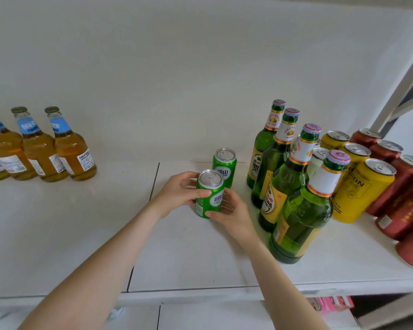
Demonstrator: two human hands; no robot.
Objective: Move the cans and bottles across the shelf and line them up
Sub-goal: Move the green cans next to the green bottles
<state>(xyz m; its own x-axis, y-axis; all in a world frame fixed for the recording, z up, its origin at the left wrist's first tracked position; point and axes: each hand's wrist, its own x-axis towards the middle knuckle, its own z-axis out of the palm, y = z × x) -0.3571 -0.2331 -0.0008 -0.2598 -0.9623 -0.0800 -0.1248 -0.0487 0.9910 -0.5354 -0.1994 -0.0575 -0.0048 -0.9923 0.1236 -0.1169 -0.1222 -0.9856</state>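
Both hands are on one short green aluminium can at mid-shelf: the left hand curls round its left side with the thumb across the front, and the right hand grips it low on the right (whether its base touches the board is hard to tell). Just behind it stands a second green aluminium can, upright. To the right, four green glass bottles with red-rimmed caps stand in a diagonal row. Beyond them are yellow metal cans, then dark red metal cans. Far left, well apart, amber glass bottles with blue neck labels stand side by side on the white shelf.
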